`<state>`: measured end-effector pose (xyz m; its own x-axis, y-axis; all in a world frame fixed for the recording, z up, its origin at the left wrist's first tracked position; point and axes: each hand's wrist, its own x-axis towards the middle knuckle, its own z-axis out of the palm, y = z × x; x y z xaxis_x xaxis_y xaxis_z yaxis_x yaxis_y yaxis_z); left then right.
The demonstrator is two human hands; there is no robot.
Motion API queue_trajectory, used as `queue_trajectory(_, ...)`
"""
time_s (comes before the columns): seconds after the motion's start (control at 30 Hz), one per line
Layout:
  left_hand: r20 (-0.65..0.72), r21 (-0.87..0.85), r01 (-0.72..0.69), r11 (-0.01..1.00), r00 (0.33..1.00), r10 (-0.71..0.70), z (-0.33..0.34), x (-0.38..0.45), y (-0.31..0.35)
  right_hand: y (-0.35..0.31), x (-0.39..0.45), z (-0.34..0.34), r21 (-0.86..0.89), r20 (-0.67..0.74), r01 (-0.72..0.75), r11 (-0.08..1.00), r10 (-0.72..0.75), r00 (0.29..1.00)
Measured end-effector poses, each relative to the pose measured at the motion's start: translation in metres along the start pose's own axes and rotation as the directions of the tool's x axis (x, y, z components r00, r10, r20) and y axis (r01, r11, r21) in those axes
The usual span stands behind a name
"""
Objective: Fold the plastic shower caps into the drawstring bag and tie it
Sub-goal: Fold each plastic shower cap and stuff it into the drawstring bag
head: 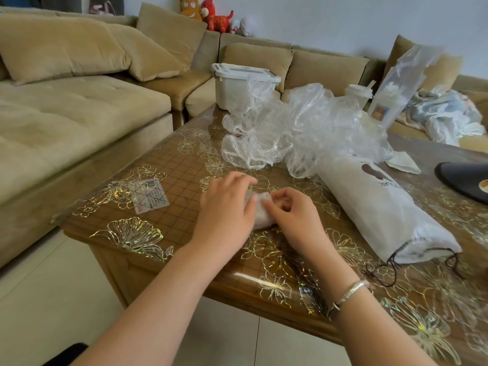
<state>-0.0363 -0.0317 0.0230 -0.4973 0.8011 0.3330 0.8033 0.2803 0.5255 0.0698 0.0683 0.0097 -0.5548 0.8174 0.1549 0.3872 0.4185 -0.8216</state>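
A small folded shower cap (260, 211) of clear plastic lies on the table (169, 165) between my hands. My left hand (227, 204) lies over its left side, fingers bent down onto it and thumb against the plastic. My right hand (290, 212) pinches the cap's right edge with curled fingers. A loose heap of crumpled clear shower caps (298, 130) sits farther back. The white drawstring bag (383, 210) lies to the right, its gathered mouth and dark cord (383, 270) toward the near table edge.
A white lidded container (237, 85) stands at the table's far corner, with a white cup (357, 95) and a clear upright bag (401, 85) behind the heap. A black round object (464, 180) lies at far right. A beige sofa (79, 96) wraps around the left and back.
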Motion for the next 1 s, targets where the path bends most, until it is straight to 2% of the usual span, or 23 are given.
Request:
queue_trajectory(0.1, 0.166, 0.124, -0.062, 0.990, 0.985, 0.041, 0.006, 0.002, 0.000, 0.001, 0.008, 0.005, -0.092, -0.050, -0.030, 0.995, 0.026, 0.998)
queue_trajectory(0.2, 0.299, 0.185, -0.040, 0.982, 0.954, -0.017, 0.013, 0.003, -0.006, 0.002, 0.008, 0.011, -0.206, -0.086, -0.018, 0.978, 0.000, 0.996)
queue_trajectory(0.33, 0.377, 0.246, -0.057, 0.968, 0.925, -0.041, 0.015, 0.004, -0.014, 0.004, 0.009, 0.013, -0.395, -0.072, -0.046, 0.918, 0.019, 0.997)
queue_trajectory(0.43, 0.415, 0.245, -0.058, 0.968, 0.908, -0.051, 0.015, 0.005, -0.016, 0.001, 0.012, 0.010, -0.409, -0.023, -0.100, 0.907, 0.099, 0.995)
queue_trajectory(0.5, 0.398, 0.169, -0.002, 0.986, 0.915, -0.066, 0.015, 0.006, -0.014, 0.000, 0.011, 0.008, -0.369, 0.007, -0.085, 0.926, 0.094, 0.996)
queue_trajectory(0.53, 0.356, 0.092, 0.045, 0.995, 0.931, -0.075, 0.014, 0.007, -0.012, 0.001, 0.010, 0.006, -0.295, 0.014, -0.073, 0.953, 0.081, 0.997)
queue_trajectory(0.6, 0.233, -0.153, 0.170, 0.974, 0.964, -0.131, 0.009, 0.007, -0.003, -0.001, 0.005, -0.002, -0.013, 0.016, -0.085, 0.996, 0.085, 0.996)
queue_trajectory(0.67, 0.150, -0.417, 0.256, 0.872, 0.966, -0.212, 0.002, 0.008, 0.006, -0.006, -0.004, -0.017, 0.246, -0.024, -0.073, 0.967, 0.081, 0.996)
queue_trajectory(0.77, 0.267, -0.718, 0.380, 0.583, 0.924, -0.274, -0.002, 0.006, 0.020, -0.011, -0.018, -0.046, 0.458, -0.083, -0.026, 0.889, 0.072, 0.994)
queue_trajectory(0.8, 0.303, -0.759, 0.401, 0.513, 0.915, -0.266, -0.001, 0.005, 0.025, -0.012, -0.024, -0.054, 0.496, -0.071, -0.025, 0.868, 0.069, 0.995)
queue_trajectory(0.83, 0.310, -0.776, 0.395, 0.492, 0.918, -0.248, 0.002, 0.004, 0.033, -0.010, -0.031, -0.065, 0.495, -0.060, -0.017, 0.869, 0.054, 0.997)
queue_trajectory(0.93, 0.262, -0.809, 0.317, 0.496, 0.948, -0.180, 0.011, -0.002, 0.058, -0.005, -0.049, -0.093, 0.381, -0.034, 0.059, 0.923, -0.050, 0.998)
queue_trajectory(1.0, 0.255, -0.837, 0.287, 0.466, 0.958, -0.132, 0.018, -0.006, 0.080, 0.001, -0.061, -0.113, 0.319, -0.065, 0.107, 0.942, -0.091, 0.994)
